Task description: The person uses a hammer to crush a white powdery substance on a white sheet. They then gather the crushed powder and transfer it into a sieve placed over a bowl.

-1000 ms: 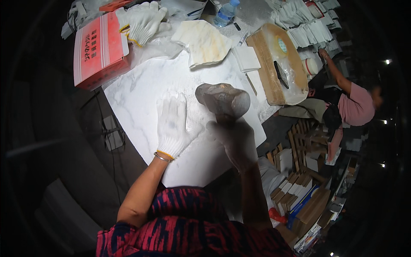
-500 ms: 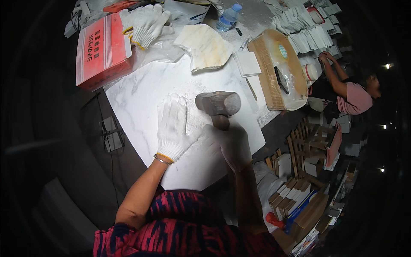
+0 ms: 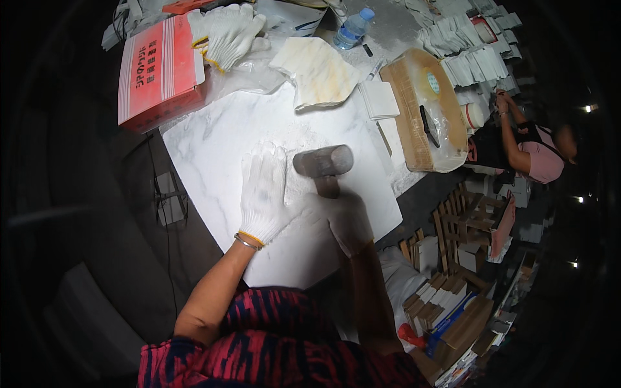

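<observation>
My left hand (image 3: 264, 194), in a white knitted glove with a yellow cuff, lies flat with fingers stretched forward on a white marble-look slab (image 3: 213, 152). To its right, my right hand (image 3: 346, 220), also gloved, grips the short handle of a mallet (image 3: 323, 160). The mallet's dark cylindrical head is above the slab, just right of my left fingertips. Motion blurs the right hand and the mallet. White dust and crumbs lie around the fingertips. What is under my left palm is hidden.
Beyond my hands lie an irregular cream stone piece (image 3: 318, 72), a red box (image 3: 158, 77), spare gloves (image 3: 226, 35), a water bottle (image 3: 354, 29) and white tiles (image 3: 380, 99). An open cardboard box (image 3: 404, 97) stands at right. Farther right, a person (image 3: 537, 155) works near stacked tiles (image 3: 475, 68).
The mallet and my right hand have shifted slightly, with the mallet head tilted differently. My left hand stays flat on the slab. The view has moved a little, and the other person's pose has changed.
</observation>
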